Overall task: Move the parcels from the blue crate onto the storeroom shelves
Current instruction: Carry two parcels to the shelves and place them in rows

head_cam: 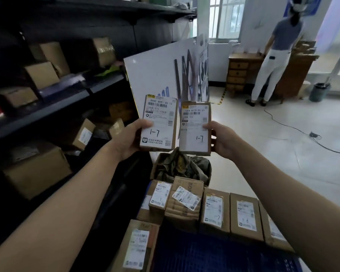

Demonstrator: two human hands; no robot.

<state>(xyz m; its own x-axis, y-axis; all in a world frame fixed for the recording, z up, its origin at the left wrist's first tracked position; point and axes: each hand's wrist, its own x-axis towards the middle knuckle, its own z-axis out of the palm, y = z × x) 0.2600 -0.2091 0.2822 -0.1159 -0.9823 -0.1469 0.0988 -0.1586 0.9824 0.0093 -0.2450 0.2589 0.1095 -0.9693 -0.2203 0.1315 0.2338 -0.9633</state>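
My left hand [129,137] grips a small brown parcel [161,114] with a white label marked "1-7". My right hand [223,139] grips a second, slightly smaller parcel [194,122], also marked "1-7". Both parcels are held upright side by side at chest height, labels facing me. Below them the blue crate [204,254] holds several labelled cardboard parcels [215,210] standing along its far side. The dark storeroom shelves [53,107] run along my left and carry several brown boxes.
A white board [155,75] leans against the shelf end behind the parcels. A box of crumpled green material [182,165] sits beyond the crate. Another person [273,55] stands at a wooden drawer unit [239,73] far right. A cable [294,128] trails across the pale floor.
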